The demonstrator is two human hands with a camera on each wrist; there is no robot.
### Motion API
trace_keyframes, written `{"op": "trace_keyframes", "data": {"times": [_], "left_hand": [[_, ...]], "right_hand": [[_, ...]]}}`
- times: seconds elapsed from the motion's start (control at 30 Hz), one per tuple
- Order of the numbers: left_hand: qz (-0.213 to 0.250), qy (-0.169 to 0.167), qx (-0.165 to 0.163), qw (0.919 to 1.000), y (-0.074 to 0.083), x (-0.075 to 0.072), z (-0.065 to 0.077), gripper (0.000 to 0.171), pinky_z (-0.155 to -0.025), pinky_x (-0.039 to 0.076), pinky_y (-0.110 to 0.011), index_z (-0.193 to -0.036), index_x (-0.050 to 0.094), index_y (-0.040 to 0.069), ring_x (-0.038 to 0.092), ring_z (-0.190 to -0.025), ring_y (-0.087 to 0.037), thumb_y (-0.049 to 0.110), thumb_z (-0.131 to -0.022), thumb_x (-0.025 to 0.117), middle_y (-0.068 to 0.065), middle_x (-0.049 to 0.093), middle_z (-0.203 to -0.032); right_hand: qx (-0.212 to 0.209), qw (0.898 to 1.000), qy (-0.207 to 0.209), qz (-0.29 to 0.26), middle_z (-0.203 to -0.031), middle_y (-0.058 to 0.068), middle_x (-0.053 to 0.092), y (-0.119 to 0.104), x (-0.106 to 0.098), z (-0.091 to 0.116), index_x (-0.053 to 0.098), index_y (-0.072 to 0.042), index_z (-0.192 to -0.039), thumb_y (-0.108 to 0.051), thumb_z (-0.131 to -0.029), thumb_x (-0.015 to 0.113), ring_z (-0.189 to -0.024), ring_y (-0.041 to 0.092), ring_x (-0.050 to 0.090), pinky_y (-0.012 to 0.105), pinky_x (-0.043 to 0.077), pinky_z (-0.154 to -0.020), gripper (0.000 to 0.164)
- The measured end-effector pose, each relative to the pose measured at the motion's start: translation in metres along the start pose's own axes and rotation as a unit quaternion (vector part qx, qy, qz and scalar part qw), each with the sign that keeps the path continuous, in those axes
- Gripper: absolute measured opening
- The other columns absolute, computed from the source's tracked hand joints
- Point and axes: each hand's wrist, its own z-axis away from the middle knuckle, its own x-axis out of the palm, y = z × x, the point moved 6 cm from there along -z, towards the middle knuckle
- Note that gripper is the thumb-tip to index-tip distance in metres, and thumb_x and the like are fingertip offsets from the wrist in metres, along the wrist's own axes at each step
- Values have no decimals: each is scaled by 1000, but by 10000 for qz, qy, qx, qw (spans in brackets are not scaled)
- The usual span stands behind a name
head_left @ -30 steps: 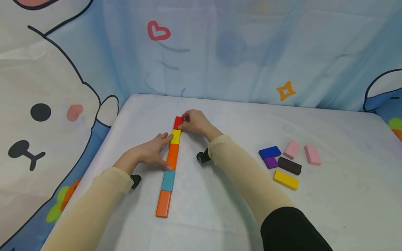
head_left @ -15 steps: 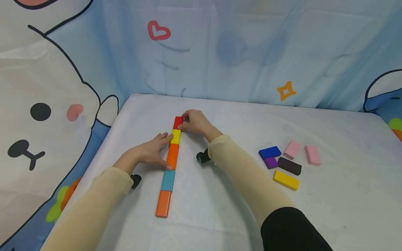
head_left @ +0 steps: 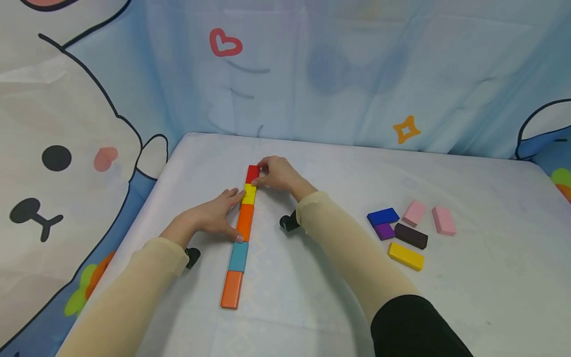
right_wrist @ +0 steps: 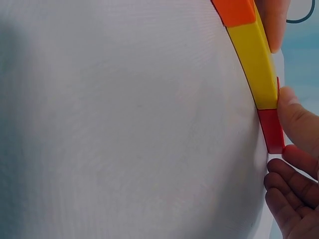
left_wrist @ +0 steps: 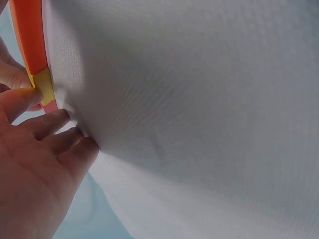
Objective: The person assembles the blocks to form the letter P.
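A straight row of flat blocks lies on the table in the head view: an orange block (head_left: 232, 290) nearest, then a teal block (head_left: 238, 257), a second orange block (head_left: 245, 220), a yellow block (head_left: 250, 194) and a red block (head_left: 252, 174) at the far end. My left hand (head_left: 211, 213) rests along the row's left side, fingers fairly straight, index fingertip at the yellow block and thumb where orange meets teal. My right hand (head_left: 281, 174) pinches the red block; in the right wrist view its thumb (right_wrist: 296, 117) presses near the yellow-red joint, the index fingertip at the red block's end.
To the right lie a blue block (head_left: 383, 216), a purple block (head_left: 384, 231), a dark brown block (head_left: 411, 236), another yellow block (head_left: 406, 256) and two pink blocks (head_left: 443, 220). A printed cloth (head_left: 330, 74) hangs behind the white table (head_left: 321, 297).
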Motion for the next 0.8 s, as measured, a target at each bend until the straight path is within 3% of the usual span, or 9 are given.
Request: {"op": "trace_keyframes", "data": {"times": [0.67, 0.8], "left_hand": [[129, -57, -6, 9999, 1, -3, 2, 110, -123, 25, -65, -165, 16, 13, 5, -160, -40, 35, -82, 85, -16, 9, -173], [130, 2, -9, 9999, 2, -5, 2, 103, -124, 24, -64, -165, 19, 13, 11, -160, -39, 35, -86, 81, -16, 12, -173]], "right_hand": [[128, 9999, -12, 95, -139, 14, 61, -4, 3, -2, 57, -5, -143, -28, -92, 78, -122, 28, 56, 38, 47, -115, 59], [130, 9997, -25, 186, -140, 14, 61, -5, 1, 0, 57, -5, -143, -28, -93, 77, -124, 27, 56, 37, 47, -115, 60]]}}
